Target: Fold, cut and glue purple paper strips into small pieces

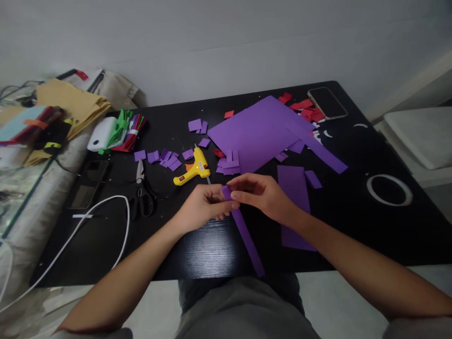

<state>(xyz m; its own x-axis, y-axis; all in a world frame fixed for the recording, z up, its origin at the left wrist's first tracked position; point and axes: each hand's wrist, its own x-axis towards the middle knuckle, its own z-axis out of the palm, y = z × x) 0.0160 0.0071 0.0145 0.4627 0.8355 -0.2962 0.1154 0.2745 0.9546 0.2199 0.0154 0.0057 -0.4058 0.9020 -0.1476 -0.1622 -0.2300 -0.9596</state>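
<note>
Between both hands is a long purple paper strip [246, 238], its upper end folded over or rolled and its lower part trailing toward the table's front edge. My left hand [206, 207] pinches that upper end from the left. My right hand [259, 194] is closed on the same end, thumb and fingers meeting near the left thumb. Just beyond the left hand lies a yellow glue gun [197, 168], with a grey glue stick at its back. Small purple paper pieces [229, 164] are heaped behind the hands. A purple rectangular sheet [294, 188] lies partly under the right forearm.
A large purple sheet [252, 129] and another purple strip [326, 155] lie at the back, near red scraps [312, 112] and a phone [327, 102]. Scissors [141, 190] and a white cable [125, 221] are left. A tape ring [389, 189] sits right.
</note>
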